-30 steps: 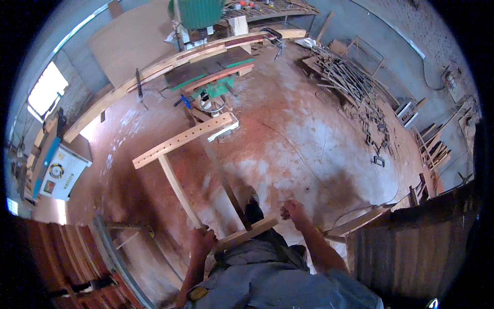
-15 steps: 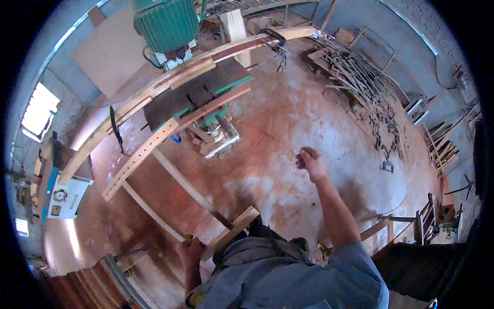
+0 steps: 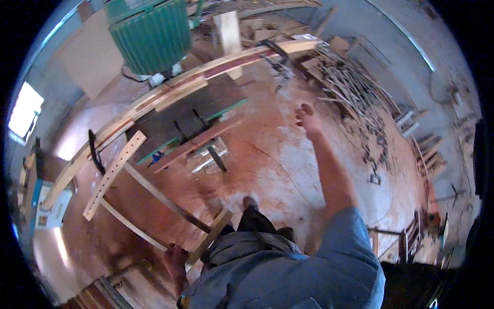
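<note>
I judge this step is one-handed carrying: left grip (image 3: 176, 256) closed around the wooden frame (image 3: 114, 176), right grip (image 3: 307, 118) half open, seemingly empty; moving calls for clearing the long beam (image 3: 180, 85).

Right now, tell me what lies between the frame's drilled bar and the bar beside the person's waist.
Two slim wooden rails run between the drilled bar and the waist-side bar in the head view, with floor visible between the rails.

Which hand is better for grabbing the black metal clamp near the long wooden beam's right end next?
Probably the right hand: it looks empty and is stretched forward, nearer the black metal clamp. The left hand is lower, its grip on the pale wooden frame with a row of holes.
</note>
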Demonstrator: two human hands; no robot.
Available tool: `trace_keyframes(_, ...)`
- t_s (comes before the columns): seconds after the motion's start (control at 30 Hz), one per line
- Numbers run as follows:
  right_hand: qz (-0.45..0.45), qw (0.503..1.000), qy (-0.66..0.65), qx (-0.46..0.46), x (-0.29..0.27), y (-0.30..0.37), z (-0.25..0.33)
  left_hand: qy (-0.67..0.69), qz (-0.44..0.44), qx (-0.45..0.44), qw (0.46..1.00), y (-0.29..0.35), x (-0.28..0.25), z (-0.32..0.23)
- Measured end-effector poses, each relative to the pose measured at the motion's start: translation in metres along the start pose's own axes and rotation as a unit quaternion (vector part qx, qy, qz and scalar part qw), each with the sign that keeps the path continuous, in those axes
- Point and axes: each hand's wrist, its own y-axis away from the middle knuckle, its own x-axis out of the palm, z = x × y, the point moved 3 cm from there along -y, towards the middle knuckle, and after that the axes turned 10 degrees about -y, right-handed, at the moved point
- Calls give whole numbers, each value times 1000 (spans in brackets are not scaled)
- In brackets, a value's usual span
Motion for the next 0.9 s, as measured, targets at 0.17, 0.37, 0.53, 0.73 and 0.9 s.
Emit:
trace_keyframes(0.17,45,995,-87,30,-17,-137,-22,-127,-129,-4,983,19,34,-17)
trace_keyframes(0.37,146,962,-197,117,-12,-237,-53,-116,-202,-25,972,47,81,0)
trace_keyframes(0.53,233,919,-259,184,-6,-251,-44,-106,-213,-39,971,58,127,-10)
trace_keyframes(0.73,280,913,-231,185,1,-260,-37,-127,-243,-21,961,55,162,-21)
trace_keyframes(0.9,289,932,-194,104,-11,-269,-19,-136,-251,-39,958,54,169,-18)
